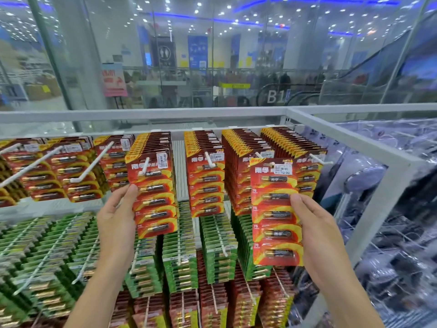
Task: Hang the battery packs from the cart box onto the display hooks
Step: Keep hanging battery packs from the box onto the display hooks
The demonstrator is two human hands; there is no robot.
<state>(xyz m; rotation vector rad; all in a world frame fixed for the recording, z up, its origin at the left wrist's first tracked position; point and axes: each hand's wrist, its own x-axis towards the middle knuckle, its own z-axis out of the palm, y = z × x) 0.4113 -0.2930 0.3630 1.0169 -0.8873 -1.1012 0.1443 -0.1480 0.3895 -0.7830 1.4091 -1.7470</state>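
Note:
My left hand (pixel 118 217) grips a red-and-yellow battery pack (pixel 153 197) by its left edge; a white display hook (pixel 144 166) passes through the pack's top hole, in front of a full row of like packs. My right hand (pixel 314 223) holds a second red battery pack (pixel 275 216) by its right edge, in front of the two rightmost top-row stacks. This pack's top sits near a white hook tip (pixel 259 155); whether it is threaded I cannot tell. The cart box is out of view.
Other red packs hang on the top row, some hooks (pixel 92 165) at left partly bare. Green packs (pixel 47 252) fill the row below, more red ones at the bottom. A white shelf frame post (pixel 387 185) stands right, with clear-wrapped goods (pixel 402 256) beyond. Glass wall behind.

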